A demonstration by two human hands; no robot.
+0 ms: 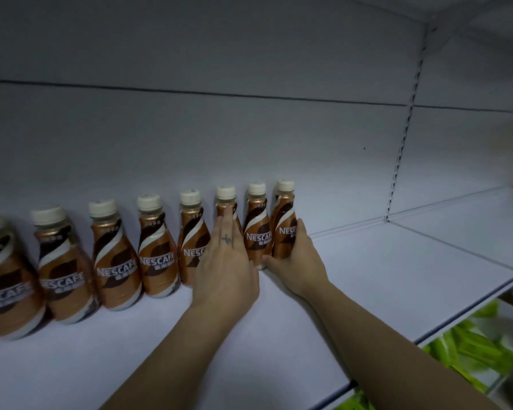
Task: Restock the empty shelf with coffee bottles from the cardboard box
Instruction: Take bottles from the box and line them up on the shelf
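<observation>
My left hand (225, 261) lies flat, fingers together, against the sixth coffee bottle (226, 208) while my right hand (293, 255) cups the last bottle (283, 223), squaring the row at the back of the white shelf (382, 276). Next, I judge, more bottles from the box, which is out of view.

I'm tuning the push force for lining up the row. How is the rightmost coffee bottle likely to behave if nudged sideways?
The rightmost coffee bottle is tall with a narrow neck, so a high push would probably tip it. Its glossy sleeve looks slippery. The right hand wraps it low, which likely lets it slide upright on the smooth shelf.
</observation>
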